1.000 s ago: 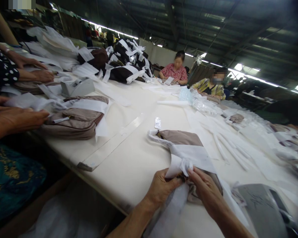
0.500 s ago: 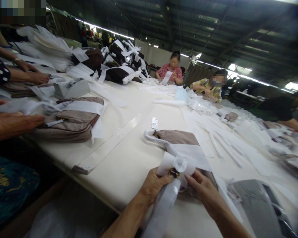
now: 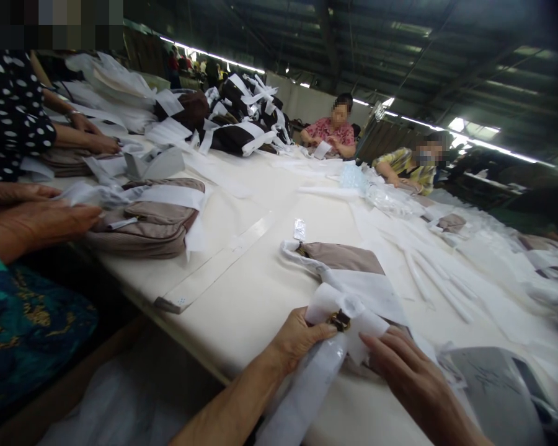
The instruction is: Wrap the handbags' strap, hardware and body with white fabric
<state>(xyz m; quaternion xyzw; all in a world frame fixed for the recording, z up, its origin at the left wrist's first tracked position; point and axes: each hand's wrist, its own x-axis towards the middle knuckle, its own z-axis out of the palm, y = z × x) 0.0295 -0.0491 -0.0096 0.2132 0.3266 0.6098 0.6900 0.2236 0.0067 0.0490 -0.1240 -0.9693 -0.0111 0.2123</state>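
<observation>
A grey-brown bag (image 3: pixel 348 255) lies on the table in front of me, with a white paper band (image 3: pixel 363 288) across it. My left hand (image 3: pixel 302 337) grips the bag's strap (image 3: pixel 307 384), which is wrapped in translucent white film, close to a brass-coloured buckle (image 3: pixel 339 320). Around the buckle sits a loose piece of white paper (image 3: pixel 365 328), curled at its top. The fingers of my right hand (image 3: pixel 407 362) are closed at the right edge of this paper. A silvery tag (image 3: pixel 299 229) sticks out at the bag's far end.
A long clear ruler (image 3: pixel 223 260) lies to the left. Beyond it, a co-worker's hands (image 3: pixel 41 217) handle another grey-brown bag (image 3: pixel 149 235). Wrapped dark bags (image 3: pixel 232 137) are heaped at the back. A grey tape dispenser-like object (image 3: pixel 493 384) stands at right, near loose paper strips (image 3: pixel 418 272).
The view has swung a little left. The paper around the buckle is more spread out, and my right hand has slid slightly down along its edge. The neighbour's hands have moved closer together.
</observation>
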